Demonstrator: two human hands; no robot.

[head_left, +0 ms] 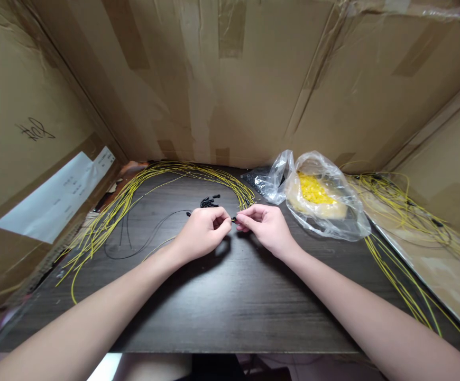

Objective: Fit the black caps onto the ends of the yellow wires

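Note:
My left hand [203,232] and my right hand [267,228] meet over the middle of the table, fingertips pinched and almost touching. Between them shows a small black connector [233,219], with a bit of yellow at it; the fingers cover the rest. From behind my left hand a thin black wire [150,243] loops out to the left, beside a pale yellowish wire [156,247]. Just beyond my left hand lies a little heap of black connectors [208,202]. Ends of a bundle of yellow wires [244,193] come down close behind my right hand's fingers.
The yellow bundle arcs along the back to the left edge. A clear bag of small yellow parts [314,188] stands right of centre, next to a bag of black parts [265,180]. More yellow wires [388,190] lie at right. Cardboard walls [198,95] enclose the dark table [233,312].

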